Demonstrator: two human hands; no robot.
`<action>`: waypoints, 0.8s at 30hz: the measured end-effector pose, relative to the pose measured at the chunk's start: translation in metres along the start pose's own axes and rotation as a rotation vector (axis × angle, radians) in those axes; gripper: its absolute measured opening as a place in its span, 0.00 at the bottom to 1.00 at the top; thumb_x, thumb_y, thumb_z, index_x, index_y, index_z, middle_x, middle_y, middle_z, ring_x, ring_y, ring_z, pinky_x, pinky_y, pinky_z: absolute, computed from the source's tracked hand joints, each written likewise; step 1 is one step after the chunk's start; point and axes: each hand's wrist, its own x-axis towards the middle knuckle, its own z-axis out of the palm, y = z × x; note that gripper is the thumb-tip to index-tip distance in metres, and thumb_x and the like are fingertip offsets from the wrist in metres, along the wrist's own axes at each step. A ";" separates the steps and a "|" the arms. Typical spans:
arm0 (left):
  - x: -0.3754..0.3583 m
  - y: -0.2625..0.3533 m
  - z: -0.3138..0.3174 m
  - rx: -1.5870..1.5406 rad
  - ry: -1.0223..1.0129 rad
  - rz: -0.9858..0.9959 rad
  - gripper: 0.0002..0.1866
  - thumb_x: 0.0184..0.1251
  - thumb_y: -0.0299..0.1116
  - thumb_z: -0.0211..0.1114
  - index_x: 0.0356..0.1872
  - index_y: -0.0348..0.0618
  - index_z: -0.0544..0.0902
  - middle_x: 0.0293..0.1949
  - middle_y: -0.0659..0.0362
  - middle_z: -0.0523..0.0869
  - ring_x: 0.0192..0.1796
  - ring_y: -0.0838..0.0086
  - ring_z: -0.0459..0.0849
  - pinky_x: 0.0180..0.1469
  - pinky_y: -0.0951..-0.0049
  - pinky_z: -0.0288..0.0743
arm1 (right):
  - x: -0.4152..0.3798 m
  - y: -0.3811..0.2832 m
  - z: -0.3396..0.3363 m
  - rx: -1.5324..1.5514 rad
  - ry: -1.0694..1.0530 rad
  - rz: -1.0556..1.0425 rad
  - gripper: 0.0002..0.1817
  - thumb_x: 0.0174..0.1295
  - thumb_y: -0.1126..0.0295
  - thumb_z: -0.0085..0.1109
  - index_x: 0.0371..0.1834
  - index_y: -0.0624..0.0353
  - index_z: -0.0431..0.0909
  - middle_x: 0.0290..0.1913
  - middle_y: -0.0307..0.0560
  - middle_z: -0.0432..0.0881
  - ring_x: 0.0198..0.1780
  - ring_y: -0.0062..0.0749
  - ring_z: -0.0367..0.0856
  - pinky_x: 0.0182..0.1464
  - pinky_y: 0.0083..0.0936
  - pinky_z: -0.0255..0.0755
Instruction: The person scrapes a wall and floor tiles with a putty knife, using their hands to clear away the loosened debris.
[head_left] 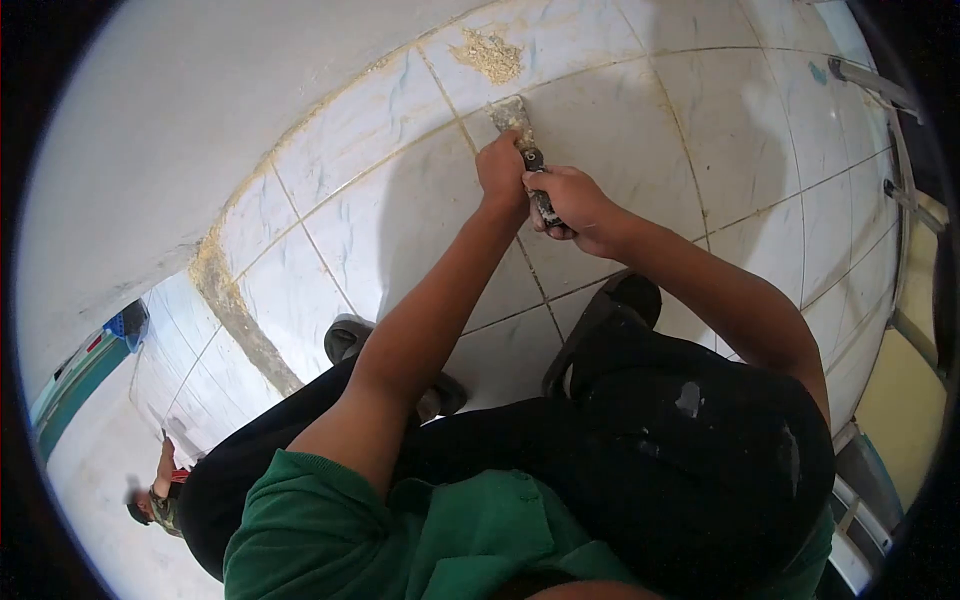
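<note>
Green shirt (480,530) nearest; both hands (575,203) grip a scraper (511,114), apparently touching tile (600,115).

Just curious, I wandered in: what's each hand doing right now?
Left hand: closed on the scraper, near its blade.
Right hand: closed around the handle.

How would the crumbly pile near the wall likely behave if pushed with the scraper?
The pile would probably spread rather than move as one lump, since it looks like loose flakes. It seems light and should slide fairly easily, as the floor tiles look smooth. Some crumbs might catch along the grout line beside it.
</note>
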 end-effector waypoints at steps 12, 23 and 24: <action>-0.003 0.024 -0.010 -0.131 -0.043 -0.219 0.16 0.59 0.35 0.50 0.29 0.30 0.80 0.29 0.43 0.81 0.31 0.57 0.79 0.38 0.62 0.68 | 0.002 0.000 0.011 -0.028 0.046 -0.020 0.12 0.64 0.62 0.42 0.32 0.59 0.67 0.17 0.43 0.71 0.14 0.24 0.64 0.16 0.21 0.56; 0.008 0.028 -0.014 0.217 -0.139 0.047 0.16 0.59 0.34 0.48 0.38 0.35 0.80 0.34 0.44 0.82 0.35 0.58 0.81 0.41 0.64 0.70 | 0.006 -0.011 0.009 0.026 0.053 -0.012 0.12 0.63 0.62 0.44 0.31 0.59 0.69 0.17 0.42 0.72 0.14 0.22 0.65 0.15 0.19 0.55; 0.011 0.029 -0.014 0.231 -0.126 0.105 0.14 0.59 0.34 0.49 0.34 0.34 0.80 0.32 0.43 0.82 0.34 0.57 0.80 0.40 0.63 0.69 | 0.010 -0.012 0.009 0.025 0.058 -0.020 0.12 0.63 0.62 0.45 0.30 0.59 0.69 0.17 0.42 0.72 0.14 0.22 0.65 0.15 0.19 0.54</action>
